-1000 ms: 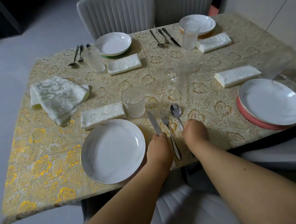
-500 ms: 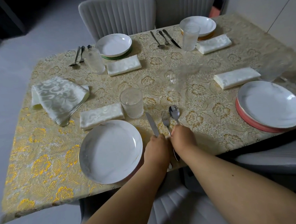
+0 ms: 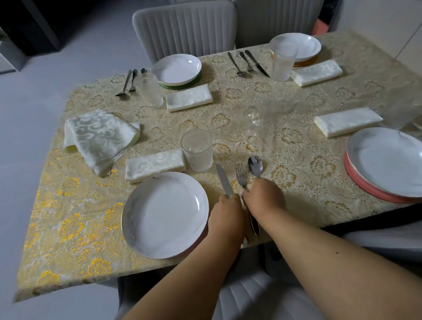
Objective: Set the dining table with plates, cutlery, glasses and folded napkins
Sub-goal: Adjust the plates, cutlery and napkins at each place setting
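Note:
At the near place setting a white plate (image 3: 165, 214) lies on the gold-patterned table (image 3: 67, 232), with a folded napkin (image 3: 154, 165) and a ribbed glass (image 3: 197, 149) behind it. A knife (image 3: 224, 181), a fork (image 3: 241, 176) and a spoon (image 3: 254, 162) lie side by side to the right of the plate. My left hand (image 3: 225, 213) grips the knife's handle. My right hand (image 3: 262, 196) covers the spoon's handle and holds it close beside the fork. Both hands' fingertips are hidden under the knuckles.
Two far settings have plates (image 3: 176, 69) (image 3: 295, 46), cutlery, glasses and folded napkins. At the right are a plate on a pink charger (image 3: 393, 162) and a napkin (image 3: 347, 121). A loosely folded patterned napkin (image 3: 98, 137) lies at the left. Grey chairs stand around the table.
My right hand has slid the spoon leftward until it lies close beside the fork. The two hands are now nearly touching. The left hand stays on the knife.

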Tool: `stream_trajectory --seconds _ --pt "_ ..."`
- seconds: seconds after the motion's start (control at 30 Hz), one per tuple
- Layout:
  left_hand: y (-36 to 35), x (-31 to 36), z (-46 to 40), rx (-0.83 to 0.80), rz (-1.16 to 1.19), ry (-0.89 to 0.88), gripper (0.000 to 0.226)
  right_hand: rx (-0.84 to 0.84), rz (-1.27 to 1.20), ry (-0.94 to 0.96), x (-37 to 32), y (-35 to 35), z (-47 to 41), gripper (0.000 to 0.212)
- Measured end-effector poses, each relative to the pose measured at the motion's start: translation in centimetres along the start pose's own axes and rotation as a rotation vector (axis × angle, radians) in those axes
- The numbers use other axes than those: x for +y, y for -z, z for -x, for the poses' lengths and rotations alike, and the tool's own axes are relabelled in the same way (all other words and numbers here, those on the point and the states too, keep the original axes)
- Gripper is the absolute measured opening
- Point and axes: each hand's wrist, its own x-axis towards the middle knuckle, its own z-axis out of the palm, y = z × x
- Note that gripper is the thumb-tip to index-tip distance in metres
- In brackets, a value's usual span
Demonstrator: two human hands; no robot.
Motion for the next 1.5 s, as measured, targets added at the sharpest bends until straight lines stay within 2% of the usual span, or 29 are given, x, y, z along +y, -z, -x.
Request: stream_trajectory --seconds 0.1,0.23,0.5,0.73,1.07,1.27,1.5 --pt "1.7 -0.2 0.4 0.112 -0.002 -0.002 0.028 0.112 -0.077 0.034 -1.6 1.3 -0.3 0.024" --pt "4.8 -1.8 1.1 0.316 0.064 0.087 0.027 0.174 -0.259 0.078 -5.4 3.5 -0.2 0.026" --pt "9.4 -9.9 6.2 0.532 0.170 0.312 0.034 0.164 -0.444 0.234 -13.5 4.2 4.5 0.025" --pt "11.9 -19.8 13.9 0.583 0.264 0.391 0.036 0.042 -0.489 0.302 -21.8 0.6 11.9 0.026" --pt "15.6 -36.8 24.8 0.612 0.271 0.421 0.038 0.020 -0.541 0.322 -35.1 -6.2 23.5 0.028" --pt "17.8 -43.4 26.1 0.632 0.315 0.456 0.038 -0.018 -0.520 0.355 -40.9 -8.8 25.9 0.026" --pt "20.7 -49.2 22.8 0.622 0.335 0.454 0.037 -0.048 -0.539 0.374 -47.7 -11.2 23.9 0.024"
